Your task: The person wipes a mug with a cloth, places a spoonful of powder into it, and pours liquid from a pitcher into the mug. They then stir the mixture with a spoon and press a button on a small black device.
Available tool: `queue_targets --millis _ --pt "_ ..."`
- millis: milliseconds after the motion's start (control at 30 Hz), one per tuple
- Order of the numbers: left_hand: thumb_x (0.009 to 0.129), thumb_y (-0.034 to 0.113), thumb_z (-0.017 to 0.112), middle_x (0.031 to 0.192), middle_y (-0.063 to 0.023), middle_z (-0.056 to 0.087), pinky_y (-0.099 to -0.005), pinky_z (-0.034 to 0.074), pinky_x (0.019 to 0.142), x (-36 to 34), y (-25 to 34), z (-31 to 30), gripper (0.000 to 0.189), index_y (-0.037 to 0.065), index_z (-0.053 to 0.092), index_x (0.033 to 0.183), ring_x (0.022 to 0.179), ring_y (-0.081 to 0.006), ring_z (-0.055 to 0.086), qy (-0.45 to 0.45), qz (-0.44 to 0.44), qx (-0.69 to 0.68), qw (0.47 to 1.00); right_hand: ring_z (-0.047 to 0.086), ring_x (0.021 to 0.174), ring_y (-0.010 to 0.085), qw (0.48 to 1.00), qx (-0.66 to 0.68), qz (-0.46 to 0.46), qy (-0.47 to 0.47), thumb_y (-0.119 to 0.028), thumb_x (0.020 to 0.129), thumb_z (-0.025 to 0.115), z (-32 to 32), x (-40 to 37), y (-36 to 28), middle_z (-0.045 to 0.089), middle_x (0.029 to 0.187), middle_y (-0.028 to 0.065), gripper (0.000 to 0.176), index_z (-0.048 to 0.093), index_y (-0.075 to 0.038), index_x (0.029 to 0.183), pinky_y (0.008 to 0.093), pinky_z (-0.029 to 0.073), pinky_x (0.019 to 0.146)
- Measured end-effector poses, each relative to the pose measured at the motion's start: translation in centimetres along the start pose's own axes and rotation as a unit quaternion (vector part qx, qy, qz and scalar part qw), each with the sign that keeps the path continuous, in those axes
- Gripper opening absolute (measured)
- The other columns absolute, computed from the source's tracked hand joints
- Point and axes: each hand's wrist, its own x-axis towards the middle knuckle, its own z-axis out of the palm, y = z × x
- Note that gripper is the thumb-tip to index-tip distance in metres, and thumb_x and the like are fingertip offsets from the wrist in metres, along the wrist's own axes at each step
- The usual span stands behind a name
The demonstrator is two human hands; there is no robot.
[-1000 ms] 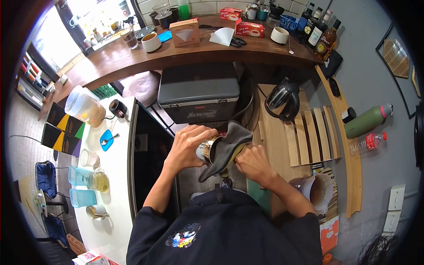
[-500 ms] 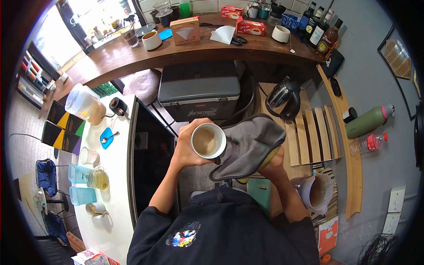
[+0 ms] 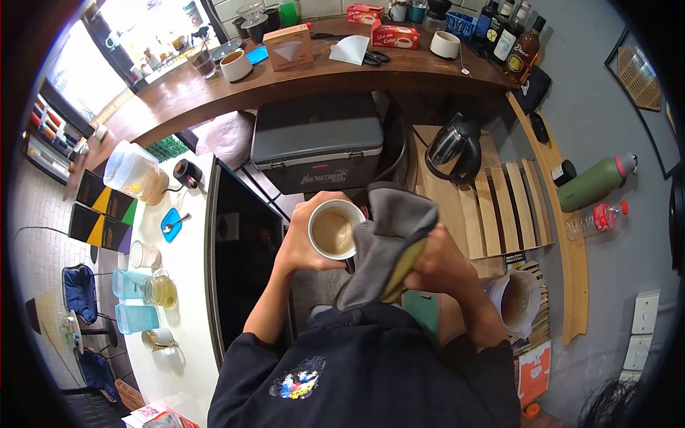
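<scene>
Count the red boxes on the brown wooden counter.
2. One red box lies beside the scissors; the second red box stands farther back on the counter. Others may be hidden.

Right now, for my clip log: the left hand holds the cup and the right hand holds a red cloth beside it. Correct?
No: the head view shows the cloth is grey, not red. The left hand does hold the cup, the right hand the cloth beside it.

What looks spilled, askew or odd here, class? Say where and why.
Only the cup in the left hand: a brownish film coats its white inside. The right hand holds a grey cloth. Nothing looks spilled or broken.
</scene>
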Motion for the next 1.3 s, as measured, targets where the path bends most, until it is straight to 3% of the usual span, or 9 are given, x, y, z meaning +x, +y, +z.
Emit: queue_targets --millis 67,100,200,233,433,767,1000,1167,1300 --pt "0.045 0.035 0.088 0.109 -0.0132 0.069 -0.0363 0.051 0.089 0.4 1.0 0.1 0.082 -0.003 0.065 0.114 0.097 -0.0236 0.068 -0.026 0.013 0.078 0.997 0.069 0.09 0.0298 0.982 -0.095 -0.039 -0.158 -0.015 0.062 0.073 -1.0 2.0 -0.7 0.069 0.078 0.0109 0.013 0.066 -0.006 0.068 0.0435 0.053 0.075" --pt "0.046 0.024 0.089 0.098 -0.0112 0.07 -0.0329 0.053 0.086 0.8 1.2 0.1 0.075 -0.001 0.065 0.112 0.089 -0.0227 0.071 -0.025 0.061 0.096 0.993 0.069 0.086 0.0283 0.988 -0.082 -0.066 -0.112 -0.013 0.068 0.07 -0.9 2.9 -0.9 0.067 0.071 0.0117 0.013 0.063 -0.006 0.061 0.039 0.054 0.071" --pt "0.047 0.023 0.087 0.094 -0.0143 0.071 -0.0342 0.053 0.085 1.3 2.3 0.1 0.075 -0.002 0.065 0.114 0.087 -0.0269 0.072 -0.05 0.044 0.096 0.993 0.069 0.083 0.0255 0.966 -0.171 -0.036 -0.193 -0.014 0.073 0.068 -0.6 3.7 -0.2 0.067 0.07 0.0115 0.013 0.065 -0.008 0.062 0.0374 0.054 0.071" --pt "0.047 0.023 0.087 0.094 -0.0143 0.071 -0.0342 0.053 0.085 1.3 2.2 -0.1 0.075 -0.002 0.065 0.114 0.087 -0.0269 0.072 -0.047 0.044 0.098 0.993 0.069 0.083 0.0227 0.928 -0.242 -0.017 -0.284 -0.015 0.078 0.067 -1.4 4.5 -0.9 0.069 0.075 0.0093 0.01 0.069 -0.011 0.07 0.0353 0.054 0.07" --pt "0.05 0.02 0.083 0.088 -0.0215 0.07 -0.0371 0.054 0.08 1.4 2.9 -1.0 0.067 -0.004 0.063 0.109 0.087 -0.0397 0.07 -0.107 -0.012 0.137 0.985 0.067 0.084 0.0217 0.901 -0.36 -0.071 -0.234 -0.016 0.085 0.062 0.3 5.3 0.3 0.068 0.083 0.0063 0.008 0.07 -0.017 0.086 0.0333 0.048 0.065" --pt "0.052 0.019 0.082 0.074 -0.0186 0.065 -0.0386 0.051 0.067 0.9 3.5 -2.9 0.045 -0.002 0.06 0.086 0.073 -0.0386 0.067 -0.153 0.008 0.196 0.969 0.069 0.07 0.0228 0.916 -0.324 -0.103 -0.212 -0.016 0.087 0.06 1.1 6.3 0.1 0.066 0.072 0.0065 0.017 0.071 -0.021 0.098 0.0332 0.045 0.057" --pt "0.051 0.017 0.078 0.079 -0.017 0.066 -0.038 0.052 0.068 1.1 4.5 -3.1 0.046 -0.001 0.064 0.091 0.072 -0.0365 0.066 -0.187 0.01 0.162 0.969 0.072 0.072 0.0241 0.928 -0.231 -0.055 -0.288 -0.014 0.086 0.059 0.8 6.3 -1.5 0.069 0.075 0.0081 0.023 0.072 -0.02 0.104 0.0348 0.05 0.058" --pt "0.052 0.017 0.078 0.079 -0.0183 0.066 -0.0386 0.053 0.069 1.3 4.3 -2.9 0.046 -0.001 0.064 0.091 0.075 -0.0377 0.068 -0.145 0.033 0.149 0.978 0.066 0.07 0.0232 0.934 -0.287 -0.113 -0.179 -0.015 0.085 0.061 0.2 6.4 -1.4 0.065 0.069 0.0065 0.024 0.072 -0.021 0.105 0.0427 0.049 0.081" --pt "0.052 0.017 0.077 0.073 -0.02 0.064 -0.0395 0.051 0.066 1.3 4.4 -3.1 0.038 -0.002 0.06 0.08 0.072 -0.0397 0.066 -0.139 0.008 0.172 0.975 0.062 0.069 0.023 0.918 -0.328 -0.123 -0.187 -0.016 0.085 0.061 -0.6 7.1 -1.6 0.061 0.067 0.0052 0.019 0.071 -0.021 0.1 0.0451 0.044 0.089"
